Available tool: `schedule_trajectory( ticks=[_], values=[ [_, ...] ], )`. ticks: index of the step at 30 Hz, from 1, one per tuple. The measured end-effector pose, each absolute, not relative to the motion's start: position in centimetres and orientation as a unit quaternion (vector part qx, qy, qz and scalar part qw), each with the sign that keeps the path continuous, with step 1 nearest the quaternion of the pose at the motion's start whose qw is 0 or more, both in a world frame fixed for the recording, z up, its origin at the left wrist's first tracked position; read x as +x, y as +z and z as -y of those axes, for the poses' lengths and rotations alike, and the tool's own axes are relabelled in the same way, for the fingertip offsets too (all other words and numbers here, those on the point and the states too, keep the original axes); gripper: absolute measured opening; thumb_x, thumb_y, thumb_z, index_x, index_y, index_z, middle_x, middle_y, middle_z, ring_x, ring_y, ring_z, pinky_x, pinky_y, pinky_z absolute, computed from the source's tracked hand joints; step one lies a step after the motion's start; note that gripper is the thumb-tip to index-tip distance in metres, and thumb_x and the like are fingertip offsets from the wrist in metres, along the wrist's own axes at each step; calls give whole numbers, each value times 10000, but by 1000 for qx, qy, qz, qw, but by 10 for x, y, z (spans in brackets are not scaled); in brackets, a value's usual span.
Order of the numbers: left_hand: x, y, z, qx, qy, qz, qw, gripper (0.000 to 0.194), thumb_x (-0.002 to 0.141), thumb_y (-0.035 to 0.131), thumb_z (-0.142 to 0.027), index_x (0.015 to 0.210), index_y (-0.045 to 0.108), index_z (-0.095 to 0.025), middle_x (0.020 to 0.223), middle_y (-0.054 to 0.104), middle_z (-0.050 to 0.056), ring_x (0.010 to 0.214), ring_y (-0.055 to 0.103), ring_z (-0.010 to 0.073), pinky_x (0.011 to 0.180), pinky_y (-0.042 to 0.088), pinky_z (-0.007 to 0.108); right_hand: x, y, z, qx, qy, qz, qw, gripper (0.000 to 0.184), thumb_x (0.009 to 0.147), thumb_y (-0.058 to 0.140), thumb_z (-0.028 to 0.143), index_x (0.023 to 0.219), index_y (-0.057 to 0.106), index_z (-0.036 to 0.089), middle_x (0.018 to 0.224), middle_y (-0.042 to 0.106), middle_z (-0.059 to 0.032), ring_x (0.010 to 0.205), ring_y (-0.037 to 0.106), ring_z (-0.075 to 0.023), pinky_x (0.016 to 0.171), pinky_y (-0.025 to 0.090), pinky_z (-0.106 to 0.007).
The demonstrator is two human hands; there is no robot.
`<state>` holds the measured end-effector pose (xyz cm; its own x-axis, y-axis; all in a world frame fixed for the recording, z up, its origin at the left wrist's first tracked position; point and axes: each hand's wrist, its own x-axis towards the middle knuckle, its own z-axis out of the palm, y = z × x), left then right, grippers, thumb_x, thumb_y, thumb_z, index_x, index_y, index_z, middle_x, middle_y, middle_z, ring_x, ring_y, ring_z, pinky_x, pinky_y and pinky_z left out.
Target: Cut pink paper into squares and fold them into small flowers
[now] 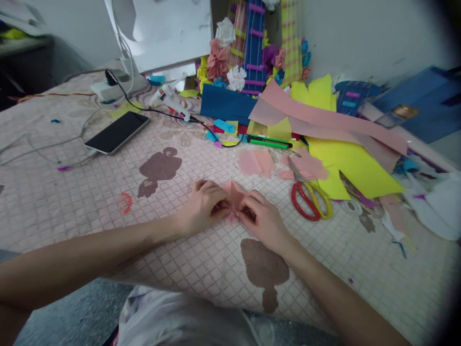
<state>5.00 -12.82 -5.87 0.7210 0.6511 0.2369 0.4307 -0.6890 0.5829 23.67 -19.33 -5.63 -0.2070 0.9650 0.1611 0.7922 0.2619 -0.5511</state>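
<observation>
A small piece of pink crepe paper (236, 193) is pinched between both hands over the near middle of the table. My left hand (209, 204) is closed on its left side, thumb and fingertips together. From the right, my right hand (262, 216) grips the paper the same way, the two sets of fingertips nearly meeting. Below the fingertips the paper is gathered into folds; above them it stands up in a point. Cut pink paper pieces (255, 162) lie just beyond the hands. Scissors (311, 199) with one red and one yellow handle rest to the right.
A black-screened phone (118, 132) lies at left, near a power strip (120, 86). Behind are a glue gun (175, 103), a green cutter (270, 142), blue paper (226, 105) and yellow sheets (356, 166). Paper flowers (218, 60) stand against the wall.
</observation>
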Motion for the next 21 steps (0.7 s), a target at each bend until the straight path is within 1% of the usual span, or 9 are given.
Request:
schedule_trajectory(
  ticks=[6, 12, 21],
  values=[
    [50, -62, 129, 891, 229, -305, 248, 39, 807, 563, -213, 792, 594, -193, 764, 618, -8, 860, 524, 175, 891, 294, 387, 237, -58, 193, -585, 171, 755, 240, 70, 853, 532, 209, 782, 533, 213, 853, 542, -15, 707, 535, -130, 616, 412, -257],
    [51, -60, 129, 891, 220, -309, 251, 66, 810, 567, -228, 767, 590, -184, 747, 607, -3, 847, 521, 177, 886, 296, 383, 237, -59, 193, -580, 171, 759, 242, 59, 856, 537, 213, 799, 523, 215, 879, 547, -16, 735, 546, -135, 623, 410, -259],
    [50, -61, 129, 891, 221, -308, 249, 32, 800, 594, -208, 783, 586, -181, 775, 617, -6, 865, 522, 181, 889, 291, 381, 237, -59, 193, -585, 168, 759, 232, 46, 840, 546, 192, 801, 529, 210, 873, 543, -10, 747, 556, -135, 637, 420, -264]
  ],
)
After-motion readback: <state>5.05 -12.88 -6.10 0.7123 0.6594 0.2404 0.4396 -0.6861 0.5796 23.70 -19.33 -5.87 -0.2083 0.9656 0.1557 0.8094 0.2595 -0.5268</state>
